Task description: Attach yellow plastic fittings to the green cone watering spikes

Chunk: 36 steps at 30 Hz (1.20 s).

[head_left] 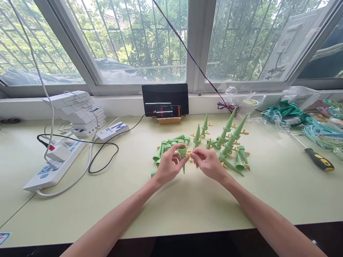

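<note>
My left hand (169, 162) is closed around a green plastic watering spike (182, 152), whose tapered tip points down. Fingers of my right hand (207, 162) pinch a small yellow valve (188, 154) at the spike's side, near its wide top. Whether the valve is seated in the spike I cannot tell. Just behind and left of my left hand lies a pile of green spikes (163, 150) without clear order. To the right of my right hand, several spikes with yellow valves (230, 142) stand tip up or lie on their sides, some stacked together.
A phone (168, 111) leans against a black tablet (165, 96) at the back. On the left are a power strip (57, 166), cables and stacked white boxes (80, 112). A screwdriver (318, 159) and bagged green items (286, 113) lie at right on the pale table (107, 210).
</note>
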Each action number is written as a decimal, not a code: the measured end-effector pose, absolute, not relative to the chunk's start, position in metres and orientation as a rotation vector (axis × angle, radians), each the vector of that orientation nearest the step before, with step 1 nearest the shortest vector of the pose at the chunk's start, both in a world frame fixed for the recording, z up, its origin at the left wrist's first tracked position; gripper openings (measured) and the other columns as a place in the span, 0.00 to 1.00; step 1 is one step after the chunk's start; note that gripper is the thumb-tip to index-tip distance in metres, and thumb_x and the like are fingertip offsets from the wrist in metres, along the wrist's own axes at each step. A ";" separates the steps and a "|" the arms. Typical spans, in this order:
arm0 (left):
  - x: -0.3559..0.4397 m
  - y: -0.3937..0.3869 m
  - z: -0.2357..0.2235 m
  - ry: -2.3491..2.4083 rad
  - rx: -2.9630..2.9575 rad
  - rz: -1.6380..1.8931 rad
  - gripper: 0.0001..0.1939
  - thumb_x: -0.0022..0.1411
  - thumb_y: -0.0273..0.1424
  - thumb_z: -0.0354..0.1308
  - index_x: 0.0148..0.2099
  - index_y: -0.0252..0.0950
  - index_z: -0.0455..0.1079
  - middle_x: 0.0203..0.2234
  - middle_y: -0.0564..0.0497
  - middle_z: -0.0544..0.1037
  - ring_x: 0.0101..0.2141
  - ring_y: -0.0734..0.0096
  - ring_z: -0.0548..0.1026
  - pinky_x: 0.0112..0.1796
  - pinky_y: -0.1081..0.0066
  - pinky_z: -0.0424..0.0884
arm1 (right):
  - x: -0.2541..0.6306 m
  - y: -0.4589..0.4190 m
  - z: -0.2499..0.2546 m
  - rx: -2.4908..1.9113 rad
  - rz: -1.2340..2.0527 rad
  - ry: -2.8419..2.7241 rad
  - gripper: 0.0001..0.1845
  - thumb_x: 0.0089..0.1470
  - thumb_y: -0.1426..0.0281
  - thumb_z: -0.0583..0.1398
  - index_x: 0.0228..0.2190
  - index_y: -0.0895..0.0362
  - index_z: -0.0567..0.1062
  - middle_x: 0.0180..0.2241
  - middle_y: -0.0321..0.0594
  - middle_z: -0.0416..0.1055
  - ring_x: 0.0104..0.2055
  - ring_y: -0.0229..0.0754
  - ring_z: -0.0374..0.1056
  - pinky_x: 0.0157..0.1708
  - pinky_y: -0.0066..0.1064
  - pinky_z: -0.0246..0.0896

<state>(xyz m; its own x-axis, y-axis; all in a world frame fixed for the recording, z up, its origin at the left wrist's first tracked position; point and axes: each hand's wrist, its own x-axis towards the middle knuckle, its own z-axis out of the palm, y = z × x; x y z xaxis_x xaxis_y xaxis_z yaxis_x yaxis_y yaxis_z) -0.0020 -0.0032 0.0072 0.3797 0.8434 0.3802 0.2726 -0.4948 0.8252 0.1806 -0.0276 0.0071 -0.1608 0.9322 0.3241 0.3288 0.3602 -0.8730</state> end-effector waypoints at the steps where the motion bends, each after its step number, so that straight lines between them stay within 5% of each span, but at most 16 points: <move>1: -0.002 -0.003 0.008 0.955 1.994 1.090 0.19 0.63 0.39 0.58 0.54 0.40 0.65 0.39 0.48 0.76 0.24 0.79 0.69 0.25 0.75 0.71 | 0.181 -0.028 0.007 -1.138 0.807 -1.701 0.20 0.63 0.55 0.54 0.25 0.55 0.69 0.20 0.34 0.64 0.22 0.37 0.61 0.23 0.29 0.57; 6: -0.001 -0.005 0.010 0.944 2.039 1.074 0.17 0.63 0.37 0.58 0.54 0.41 0.67 0.47 0.47 0.74 0.30 0.76 0.72 0.27 0.74 0.74 | 0.181 -0.027 0.006 -1.174 0.760 -1.743 0.25 0.64 0.55 0.51 0.20 0.55 0.63 0.17 0.33 0.60 0.20 0.35 0.56 0.22 0.29 0.52; 12: -0.001 -0.005 0.008 0.947 1.895 1.048 0.20 0.63 0.39 0.58 0.55 0.40 0.65 0.31 0.51 0.75 0.27 0.71 0.75 0.23 0.73 0.74 | 0.180 -0.026 0.005 -1.142 0.842 -1.686 0.20 0.62 0.54 0.54 0.28 0.55 0.70 0.22 0.35 0.68 0.21 0.36 0.61 0.23 0.29 0.58; 19: 0.000 -0.004 0.005 0.931 1.814 1.056 0.22 0.62 0.42 0.59 0.54 0.39 0.65 0.26 0.52 0.74 0.26 0.68 0.77 0.21 0.73 0.73 | 0.182 -0.025 0.003 -1.090 0.871 -1.660 0.16 0.60 0.54 0.58 0.36 0.54 0.71 0.30 0.39 0.73 0.24 0.38 0.66 0.24 0.31 0.64; 36: 0.000 -0.007 0.008 0.935 1.879 1.015 0.20 0.63 0.39 0.59 0.55 0.39 0.64 0.31 0.51 0.74 0.26 0.72 0.76 0.24 0.73 0.75 | 0.182 -0.028 0.006 -1.171 0.771 -1.784 0.17 0.65 0.61 0.51 0.27 0.55 0.66 0.20 0.32 0.61 0.22 0.36 0.57 0.24 0.28 0.53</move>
<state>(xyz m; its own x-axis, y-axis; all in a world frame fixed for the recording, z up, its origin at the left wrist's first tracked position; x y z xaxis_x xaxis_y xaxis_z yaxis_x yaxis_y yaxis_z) 0.0004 -0.0066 0.0077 0.4082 0.8612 0.3027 0.2304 -0.4181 0.8787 0.1820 -0.0278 0.0063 -0.2053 0.9268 0.3145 0.4061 0.3730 -0.8342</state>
